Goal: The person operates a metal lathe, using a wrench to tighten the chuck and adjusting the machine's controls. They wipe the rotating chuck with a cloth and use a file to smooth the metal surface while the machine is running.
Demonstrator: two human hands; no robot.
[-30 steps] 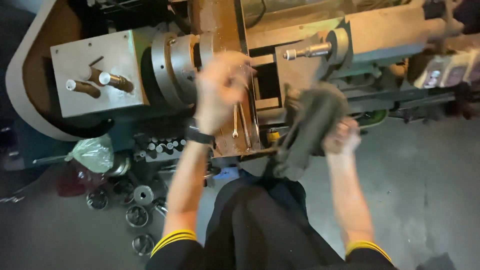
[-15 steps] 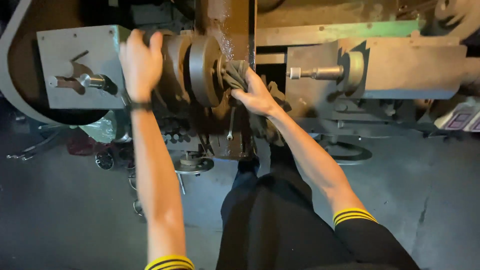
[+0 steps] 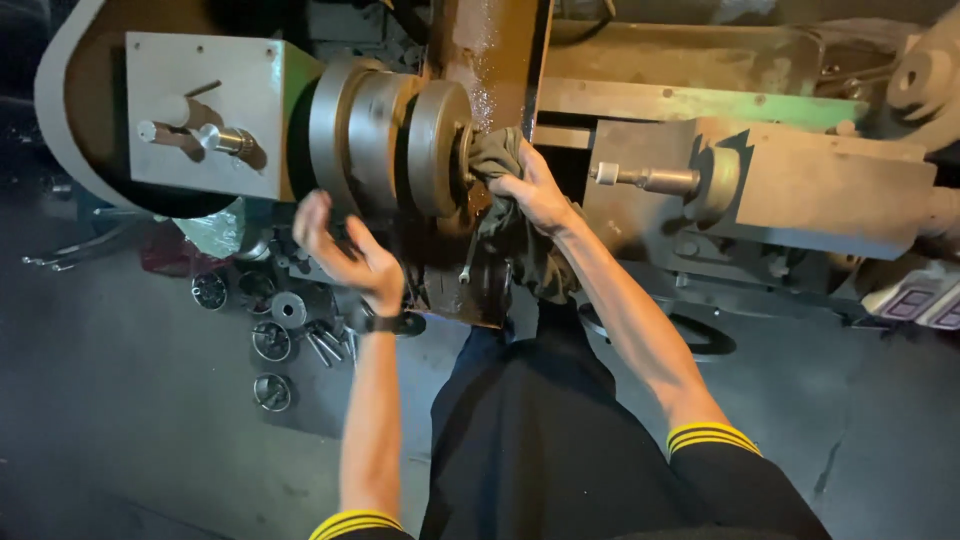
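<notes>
I look down on a metal lathe. My right hand [image 3: 533,190] grips a dark grey rag [image 3: 500,160] and presses it against the face of the round steel chuck [image 3: 435,148]. The rest of the rag hangs down below my wrist. My left hand [image 3: 345,250] is open, palm up with fingers spread, just below the chuck's wide rear rings [image 3: 350,130] and not touching them. A dark watch sits on my left wrist.
The grey headstock box [image 3: 200,110] with a handle is at the left. The tailstock [image 3: 760,195] with its pointed spindle [image 3: 645,180] stands to the right. Several round metal parts [image 3: 275,340] lie on the floor below, beside a plastic bag [image 3: 215,232].
My left hand has come off the top of the headstock and dropped below the chuck, open. My right hand still holds the rag at the chuck face.
</notes>
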